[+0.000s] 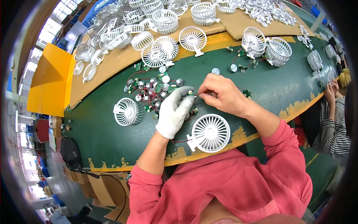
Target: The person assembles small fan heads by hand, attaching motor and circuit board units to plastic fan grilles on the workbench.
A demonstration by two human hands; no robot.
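Note:
My left hand (174, 112), in a white glove, is closed on a small green circuit board (190, 92) held between thumb and fingertips. Close by, my bare right hand (220, 93) is closed in a pinch at the board's right side; what its fingertips hold is too small to make out. Just below my hands a white round fan cage (211, 133) lies on the green table, a red wire (180, 141) running from its left side. Beyond my left hand lies a heap of small motors (153, 86) with red wires and green boards.
Another white fan cage (126, 112) lies to the left. Many more cages (165, 21) are heaped on cardboard (106, 71) along the far side, by a pile of small white parts (268, 11). A yellow panel (50, 80) stands at far left. Another person's hands (331, 91) are at the right edge.

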